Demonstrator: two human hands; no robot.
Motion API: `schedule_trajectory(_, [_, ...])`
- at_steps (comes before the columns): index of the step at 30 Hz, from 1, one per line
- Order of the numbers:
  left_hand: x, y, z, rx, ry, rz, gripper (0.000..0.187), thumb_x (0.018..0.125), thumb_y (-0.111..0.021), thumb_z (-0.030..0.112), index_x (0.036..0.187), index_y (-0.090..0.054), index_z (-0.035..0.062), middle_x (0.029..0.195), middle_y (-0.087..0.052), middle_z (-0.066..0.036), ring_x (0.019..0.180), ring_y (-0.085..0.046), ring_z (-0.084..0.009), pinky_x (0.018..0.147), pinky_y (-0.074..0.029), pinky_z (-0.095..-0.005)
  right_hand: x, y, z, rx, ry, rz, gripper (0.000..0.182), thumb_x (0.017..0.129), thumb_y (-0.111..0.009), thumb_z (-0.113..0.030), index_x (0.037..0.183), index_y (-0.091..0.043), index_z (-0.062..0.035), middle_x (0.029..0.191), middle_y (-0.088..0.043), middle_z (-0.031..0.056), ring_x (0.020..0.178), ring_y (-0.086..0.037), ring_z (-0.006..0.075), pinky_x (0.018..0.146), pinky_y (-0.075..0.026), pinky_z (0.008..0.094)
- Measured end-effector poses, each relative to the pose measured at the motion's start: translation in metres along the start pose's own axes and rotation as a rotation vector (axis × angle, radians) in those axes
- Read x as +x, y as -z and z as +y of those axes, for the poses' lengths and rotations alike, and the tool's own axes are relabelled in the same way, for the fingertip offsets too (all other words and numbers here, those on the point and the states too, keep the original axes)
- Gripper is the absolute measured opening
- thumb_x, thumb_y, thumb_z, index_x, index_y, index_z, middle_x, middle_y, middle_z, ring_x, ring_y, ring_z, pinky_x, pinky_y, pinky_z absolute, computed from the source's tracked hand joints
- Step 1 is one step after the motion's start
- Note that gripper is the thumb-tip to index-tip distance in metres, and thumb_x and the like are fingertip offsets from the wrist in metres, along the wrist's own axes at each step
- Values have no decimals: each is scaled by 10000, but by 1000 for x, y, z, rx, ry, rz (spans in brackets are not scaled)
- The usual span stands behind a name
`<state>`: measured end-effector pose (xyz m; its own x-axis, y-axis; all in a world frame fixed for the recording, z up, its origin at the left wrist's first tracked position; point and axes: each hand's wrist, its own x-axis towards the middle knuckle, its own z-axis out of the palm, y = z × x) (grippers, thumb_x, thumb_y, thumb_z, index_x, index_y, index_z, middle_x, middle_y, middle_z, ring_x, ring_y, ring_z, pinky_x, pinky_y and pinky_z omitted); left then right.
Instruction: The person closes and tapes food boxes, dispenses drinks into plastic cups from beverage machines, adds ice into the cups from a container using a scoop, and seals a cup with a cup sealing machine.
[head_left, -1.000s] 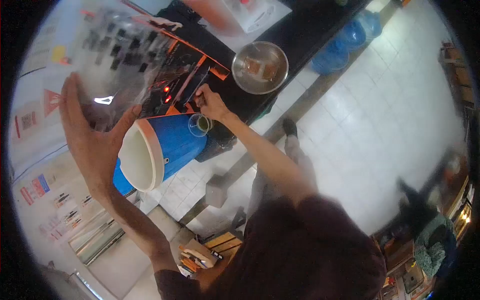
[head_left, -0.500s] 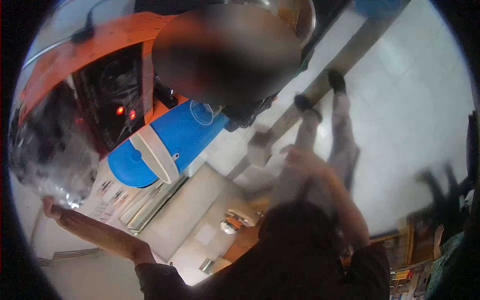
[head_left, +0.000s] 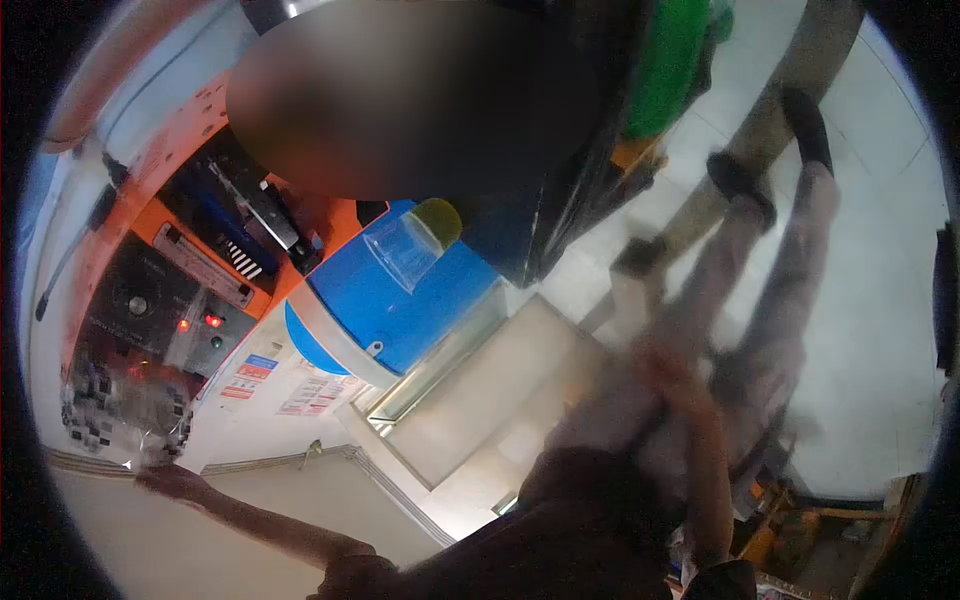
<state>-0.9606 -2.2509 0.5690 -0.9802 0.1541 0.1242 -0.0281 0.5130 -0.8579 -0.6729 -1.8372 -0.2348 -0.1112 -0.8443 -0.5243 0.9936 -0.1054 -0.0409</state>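
Observation:
At the far left, my left hand (head_left: 170, 482) is closed on the lower edge of a crinkled, see-through plastic bag (head_left: 130, 410). Dark blocky patches show across the bag, and I cannot make out what is inside it. Behind it is the black control panel of an orange machine (head_left: 150, 310), with two red lights lit. My right hand (head_left: 665, 370) hangs by my trouser leg, its fingers smeared by motion. No object shows in it.
A blue water jug (head_left: 370, 300) with a white band stands beside the machine, and a clear plastic cup (head_left: 400, 250) is against it. Printed labels (head_left: 310, 395) are on the white surface. A green item (head_left: 668, 70) and a wooden beam (head_left: 690, 200) lie beyond.
The view has swung, bringing more of the machine's panel into sight. The bag stays in my left hand and now covers less of the panel. My right hand has come nearer my leg.

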Motion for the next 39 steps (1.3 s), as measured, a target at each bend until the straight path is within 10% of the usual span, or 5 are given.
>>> schedule_trajectory(19, [-1, -40, -37, 16, -81, 24, 430, 900, -597, 265, 1165, -636, -71, 1275, -607, -218, 1183, -583, -345, 995, -480, -482, -10, -27, -53, 344, 30, 180, 382, 973, -634, -153, 1335, -554, -62, 1203, -622, 38, 1063, -593, 153, 883, -499, 313])
schedule_trajectory(23, [-24, -72, -24, -50, -38, 7, 446, 879, -625, 252, 1202, -607, -55, 1283, -580, -205, 1175, -571, -334, 991, -475, -481, -48, -61, -148, -257, 259, 70, 388, 930, -678, -111, 1304, -581, -70, 1067, -629, 26, 984, -601, 152, 857, -510, 325])
schedule_trajectory(27, [-40, -104, 110, -651, 736, 65, 827, 726, -827, 195, 1423, -427, -2, 1337, -459, -158, 1164, -510, -275, 1005, -422, -440, -103, -160, -327, -891, 822, 89, 458, 863, -738, -90, 1296, -591, -81, 985, -625, 22, 909, -612, 145, 810, -514, 314])
schedule_trajectory(29, [21, -57, 185, -510, 418, -64, 941, 551, -886, 238, 1367, -500, -27, 1273, -566, -166, 1170, -534, -287, 953, -465, -419, -133, -242, -424, -990, 853, 94, 465, 851, -691, -63, 1302, -579, -43, 1020, -639, 42, 932, -632, 170, 835, -509, 320])
schedule_trajectory(39, [65, -19, 205, -1009, 462, 185, 909, 547, -846, 415, 1290, -517, 7, 1153, -612, -203, 1070, -598, -397, 903, -499, -458, -2, -686, -656, -1460, 1605, 92, 842, 893, -656, -536, 1463, -363, 11, 1369, -547, 242, 1310, -496, 397, 1088, -397, 418])
